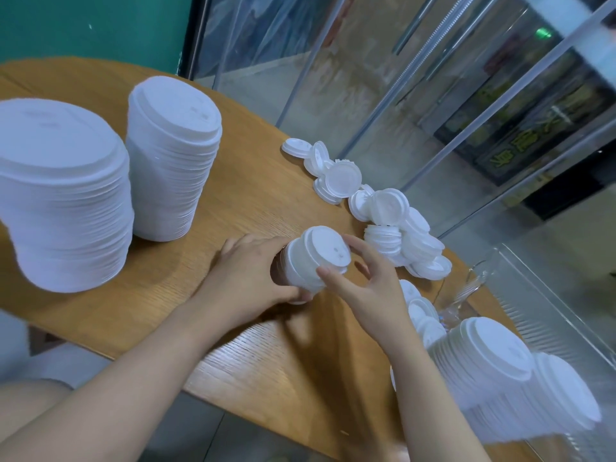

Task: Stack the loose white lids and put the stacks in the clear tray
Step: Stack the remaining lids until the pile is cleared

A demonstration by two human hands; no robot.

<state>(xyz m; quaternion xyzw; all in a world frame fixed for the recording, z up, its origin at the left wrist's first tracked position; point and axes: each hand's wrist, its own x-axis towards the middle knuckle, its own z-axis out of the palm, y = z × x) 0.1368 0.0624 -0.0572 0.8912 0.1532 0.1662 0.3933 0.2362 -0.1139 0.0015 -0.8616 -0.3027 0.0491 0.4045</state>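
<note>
Holding one short stack of white lids point(316, 261) between both hands, we clamp it in our grip: left hand point(248, 278) curled round its side, right hand point(363, 278) pinching its top rim. Two tall stacks point(173, 168) stand on the tabletop point(250, 181) left of it; two more lie in the clear tray point(550, 311), right. Loose lids point(383, 211) beyond are too jumbled to count.

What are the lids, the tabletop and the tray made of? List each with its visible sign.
Short lid stack, held between left hand and right hand: probably thin moulded plastic, matte white, with crisp thin rims.
Tabletop: wood or wood veneer, tan, with visible straight grain and a satin sheen.
Clear tray: seemingly rigid transparent plastic, glossy; the floor shows through its walls.
</note>
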